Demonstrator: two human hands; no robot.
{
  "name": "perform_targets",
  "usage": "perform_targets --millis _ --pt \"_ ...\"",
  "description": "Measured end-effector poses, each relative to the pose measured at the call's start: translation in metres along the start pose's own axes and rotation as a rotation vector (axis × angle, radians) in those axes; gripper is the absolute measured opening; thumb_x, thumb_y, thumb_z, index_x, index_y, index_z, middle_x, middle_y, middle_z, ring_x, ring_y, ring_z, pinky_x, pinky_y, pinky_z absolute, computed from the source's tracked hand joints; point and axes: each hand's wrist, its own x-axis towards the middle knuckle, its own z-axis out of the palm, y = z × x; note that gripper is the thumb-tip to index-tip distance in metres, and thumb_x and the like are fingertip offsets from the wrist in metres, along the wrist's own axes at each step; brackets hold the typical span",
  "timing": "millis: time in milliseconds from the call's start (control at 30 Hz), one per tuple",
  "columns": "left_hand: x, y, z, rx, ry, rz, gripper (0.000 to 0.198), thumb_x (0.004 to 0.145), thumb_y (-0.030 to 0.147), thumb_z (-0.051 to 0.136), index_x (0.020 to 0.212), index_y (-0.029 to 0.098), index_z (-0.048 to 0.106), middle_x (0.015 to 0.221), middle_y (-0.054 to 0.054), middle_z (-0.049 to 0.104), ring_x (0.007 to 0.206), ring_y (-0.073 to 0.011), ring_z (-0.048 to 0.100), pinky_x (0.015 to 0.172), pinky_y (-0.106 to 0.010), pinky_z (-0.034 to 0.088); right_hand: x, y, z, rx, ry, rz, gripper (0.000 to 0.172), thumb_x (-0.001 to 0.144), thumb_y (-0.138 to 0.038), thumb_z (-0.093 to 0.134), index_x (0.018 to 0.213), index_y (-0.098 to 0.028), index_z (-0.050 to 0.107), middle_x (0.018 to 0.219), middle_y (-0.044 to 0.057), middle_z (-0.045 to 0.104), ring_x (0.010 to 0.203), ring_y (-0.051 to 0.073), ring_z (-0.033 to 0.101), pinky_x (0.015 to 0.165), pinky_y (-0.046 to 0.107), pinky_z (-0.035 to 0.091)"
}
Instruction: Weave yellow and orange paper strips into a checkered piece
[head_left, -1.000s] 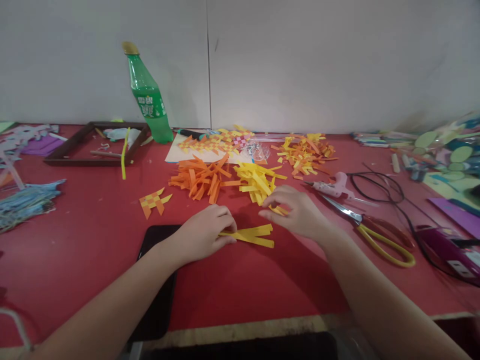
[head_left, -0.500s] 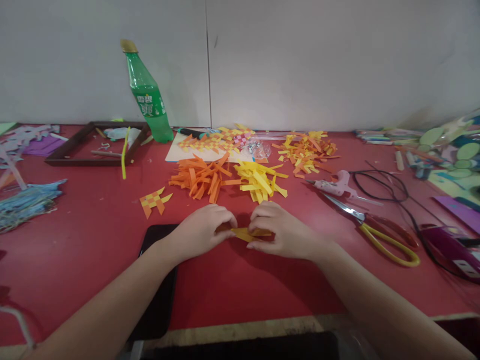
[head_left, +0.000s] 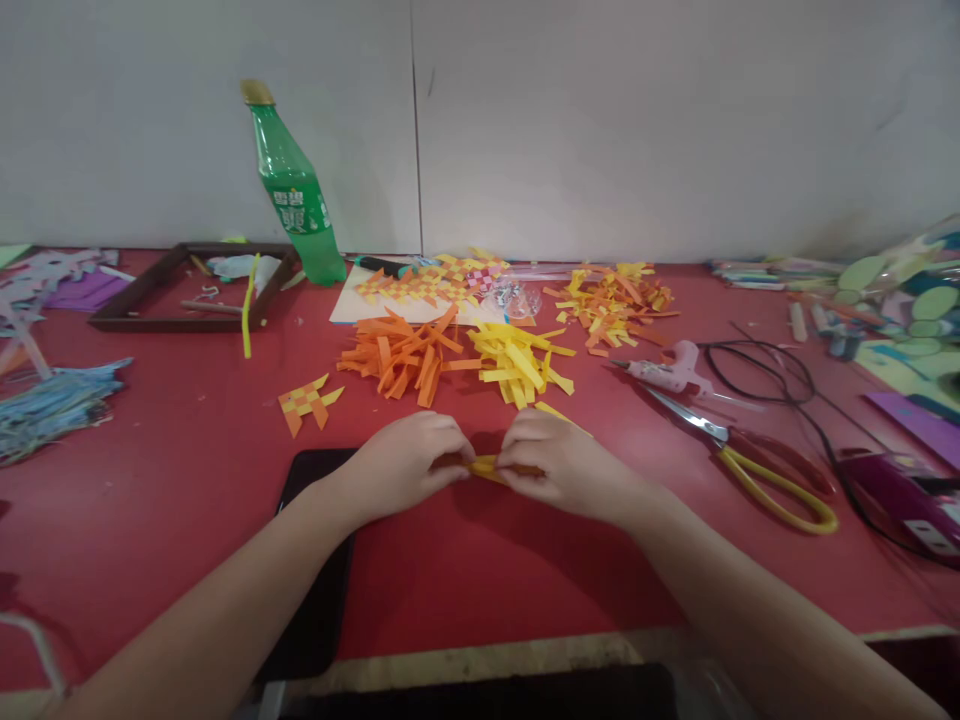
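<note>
Between my two hands is a yellow paper strip point(head_left: 486, 468), its ends covered by my fingers. My left hand point(head_left: 409, 462) pinches its left end between thumb and fingertips. My right hand point(head_left: 562, 462) closes on the right part, and a second yellow strip point(head_left: 559, 414) sticks out behind its knuckles. Just beyond the hands lie a pile of orange paper strips point(head_left: 401, 355) and a pile of yellow paper strips point(head_left: 521, 362). A woven orange and yellow paper fish point(head_left: 309, 403) rests on the red table point(head_left: 480, 580), left of the orange pile.
A black tablet-like slab point(head_left: 319, 600) lies under my left forearm. Scissors point(head_left: 772, 485), a pink glue gun point(head_left: 671, 370) and its black cord are at the right. A green bottle point(head_left: 300, 200) stands behind, beside a brown frame point(head_left: 150, 322). Paper scraps point(head_left: 615, 300) lie at the back.
My right fingers have closed in on the strip, and less of it shows between my hands. A yellow strip now shows behind my right hand.
</note>
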Motion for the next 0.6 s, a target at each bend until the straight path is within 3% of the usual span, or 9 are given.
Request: perform_targets --millis 167,367,600 --pt "-0.002 -0.001 0.001 -0.005 0.018 -0.029 0.011 0.090 0.024 0.060 0.095 0.018 0.068 0.090 -0.005 0.066 0.086 -0.0205 0.060 0.075 -0.030 0.045 0.001 -0.003 -0.001 0.062 0.005 0.079 0.018 0.091 -0.026 0.059 0.080 -0.018 0.071 0.076 0.004 0.066 0.074 0.014 0.058 0.069 0.027 0.042" --pt "-0.001 -0.002 0.000 -0.038 0.081 -0.038 0.017 0.091 0.014 0.051 0.089 0.019 0.066 0.087 -0.004 0.067 0.083 -0.0191 0.061 0.074 -0.029 0.045 0.001 -0.006 -0.005 0.148 0.067 0.134 0.019 0.087 -0.032 0.066 0.074 -0.018 0.067 0.069 0.001 0.064 0.067 0.013 0.056 0.064 0.025 0.041" --pt "-0.001 0.003 -0.005 -0.179 0.232 -0.123 0.014 0.093 0.030 0.054 0.087 0.020 0.062 0.083 -0.001 0.068 0.076 -0.0164 0.062 0.069 -0.026 0.046 0.001 -0.012 -0.009 0.468 0.067 0.243 0.009 0.087 -0.027 0.063 0.085 -0.020 0.069 0.079 0.001 0.072 0.069 0.011 0.064 0.065 0.022 0.049"
